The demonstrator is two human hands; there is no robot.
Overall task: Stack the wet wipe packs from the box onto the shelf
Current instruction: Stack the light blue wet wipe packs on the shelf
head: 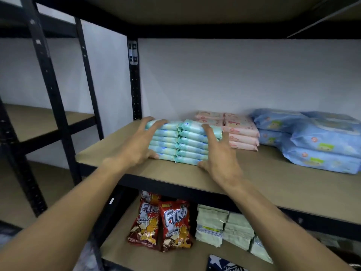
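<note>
Two side-by-side stacks of pale green-and-blue wet wipe packs stand on the brown shelf board (273, 182), near its left end. My left hand (136, 145) grips the left stack (164, 141), fingers over the top pack and thumb at the bottom front. My right hand (220, 157) grips the right stack (192, 145) the same way, fingers on the top pack and thumb at the base. Each stack holds several packs. The box is out of view.
Pink wipe packs (242, 132) are stacked just right of my right hand, with large blue packs (320, 141) further right. A black upright post (134, 81) stands at the shelf's back left. Below are red snack bags (158, 222) and pale packets (224, 227).
</note>
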